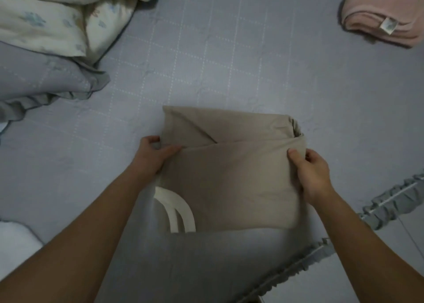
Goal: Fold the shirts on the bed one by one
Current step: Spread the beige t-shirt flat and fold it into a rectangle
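Two bare forearms are reaching in from the bottom edge toward a beige cotton shirt (pixel 231 176), partly folded into a rough rectangle, which is lying in the middle of a grey-blue bed sheet with a pale dotted grid (pixel 229 61). At the shirt's left edge, the left hand (pixel 152 154) is pinching the cloth between thumb and curled fingers, right where the upper flap is meeting the layer underneath. At the right edge, the right hand (pixel 309 171) is gripping the fabric with its thumb pressing on top and its fingers wrapping round the side. A cream-white curved band (pixel 177 211) is peeking out beneath the shirt's lower left corner. Well apart, at the far right, a folded pink garment with a small white label (pixel 380 15) is sitting on the bed. At the far left, a cream floral duvet (pixel 57 20) is bunching over a grey ruffled pillow (pixel 41 80).
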Demonstrator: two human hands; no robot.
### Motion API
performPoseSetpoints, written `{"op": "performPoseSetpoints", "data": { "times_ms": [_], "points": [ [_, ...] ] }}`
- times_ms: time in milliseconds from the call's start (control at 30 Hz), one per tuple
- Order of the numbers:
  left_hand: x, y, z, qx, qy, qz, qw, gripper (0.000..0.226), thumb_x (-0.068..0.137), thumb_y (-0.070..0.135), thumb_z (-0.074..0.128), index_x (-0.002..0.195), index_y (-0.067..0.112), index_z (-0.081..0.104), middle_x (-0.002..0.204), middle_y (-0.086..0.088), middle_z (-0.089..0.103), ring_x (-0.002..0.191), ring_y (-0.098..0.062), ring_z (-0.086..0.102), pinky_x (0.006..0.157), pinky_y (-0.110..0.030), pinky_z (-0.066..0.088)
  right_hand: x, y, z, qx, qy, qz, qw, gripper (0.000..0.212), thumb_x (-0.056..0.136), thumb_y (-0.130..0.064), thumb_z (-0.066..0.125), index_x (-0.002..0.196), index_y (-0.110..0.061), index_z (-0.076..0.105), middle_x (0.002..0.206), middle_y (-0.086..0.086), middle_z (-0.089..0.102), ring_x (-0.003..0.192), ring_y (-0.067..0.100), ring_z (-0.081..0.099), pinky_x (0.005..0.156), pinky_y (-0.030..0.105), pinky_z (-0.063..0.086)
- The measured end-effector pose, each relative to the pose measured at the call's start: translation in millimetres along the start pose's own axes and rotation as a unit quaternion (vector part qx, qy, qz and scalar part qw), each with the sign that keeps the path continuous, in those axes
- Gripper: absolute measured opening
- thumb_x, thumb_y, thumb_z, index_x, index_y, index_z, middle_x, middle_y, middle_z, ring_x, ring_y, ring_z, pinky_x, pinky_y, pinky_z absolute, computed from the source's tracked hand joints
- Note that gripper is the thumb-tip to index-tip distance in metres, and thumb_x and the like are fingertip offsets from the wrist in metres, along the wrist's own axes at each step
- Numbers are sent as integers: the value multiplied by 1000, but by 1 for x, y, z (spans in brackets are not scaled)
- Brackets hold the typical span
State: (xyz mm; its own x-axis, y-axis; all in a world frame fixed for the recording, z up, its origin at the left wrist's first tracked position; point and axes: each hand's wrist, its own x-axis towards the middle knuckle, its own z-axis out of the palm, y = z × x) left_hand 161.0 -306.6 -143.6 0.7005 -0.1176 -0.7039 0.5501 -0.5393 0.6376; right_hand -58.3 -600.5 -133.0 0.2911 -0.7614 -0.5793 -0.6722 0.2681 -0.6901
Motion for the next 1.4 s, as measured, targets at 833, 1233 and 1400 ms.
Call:
{"op": "performPoseSetpoints", "data": {
  "times_ms": [833,1233,1400],
  "points": [
    [-304,119,2,-23,-212,55,975,32,87,1,62,110,21,69,103,-9,76,92,-28,72,77,-40,57,-272,-57,-241,176,-14,12,984,19,91,-13,65,107,-22,68,101,-4,76,90,13,73,66,22,56],
    [-555,199,167,153,-507,229,817,37,72,13,70,108,5,70,103,-21,73,86,-33,72,64,-30,60,-542,52,-454,358,329,-61,872,23,91,-10,65,110,-23,68,106,-4,75,99,16,71,83,31,57],
    [-674,171,243,220,-607,260,718,44,70,17,77,112,6,70,107,-24,71,89,-37,72,70,-35,59,-658,114,-506,383,461,-56,798,22,90,-9,66,110,-18,69,105,1,76,100,21,71,83,35,56]
  ]
}}
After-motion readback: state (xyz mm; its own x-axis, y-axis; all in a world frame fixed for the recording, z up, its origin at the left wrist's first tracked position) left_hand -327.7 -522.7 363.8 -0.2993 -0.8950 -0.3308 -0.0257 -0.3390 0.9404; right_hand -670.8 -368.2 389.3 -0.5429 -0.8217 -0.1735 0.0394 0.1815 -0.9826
